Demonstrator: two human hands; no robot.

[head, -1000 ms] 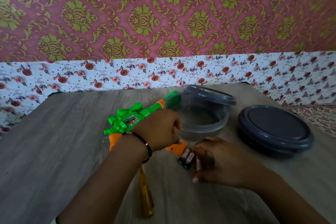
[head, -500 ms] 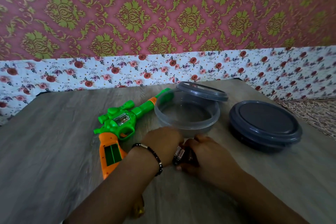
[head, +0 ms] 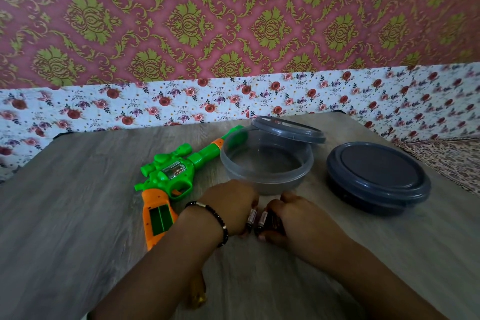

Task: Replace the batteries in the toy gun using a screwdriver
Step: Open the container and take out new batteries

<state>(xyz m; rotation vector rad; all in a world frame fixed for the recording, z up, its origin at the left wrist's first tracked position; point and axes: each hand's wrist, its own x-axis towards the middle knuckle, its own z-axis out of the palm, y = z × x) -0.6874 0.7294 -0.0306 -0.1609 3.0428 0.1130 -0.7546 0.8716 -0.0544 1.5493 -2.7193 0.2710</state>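
On the grey wood-grain table (head: 78,215), near its middle: one toy gun (head: 171,179), green body and barrel with an orange grip, lying on its side, barrel pointing toward the far right; a green panel shows in the grip.

Just right of the gun's grip: left hand (head: 231,205), beaded bracelet (head: 218,218) on the wrist, fingers curled down onto one battery (head: 251,218) at the tabletop. The battery appears pinched between thumb and fingers.

Touching distance to its right: right hand (head: 293,215), fingers curled over a small cluster of batteries (head: 267,222), dark with pale ends; exact count cannot be told.

Just behind both hands: clear round container (head: 267,163), open, with its grey lid (head: 288,128) leaning on the far rim. The gun's muzzle lies behind the container's left wall.

To the right, apart: second round container with dark grey lid (head: 376,174) fitted on.

Under the left forearm, near edge: yellow screwdriver handle (head: 198,293), mostly hidden.

Behind the table: floral-print cloth (head: 130,106) below pink-and-gold damask wallpaper (head: 233,21).
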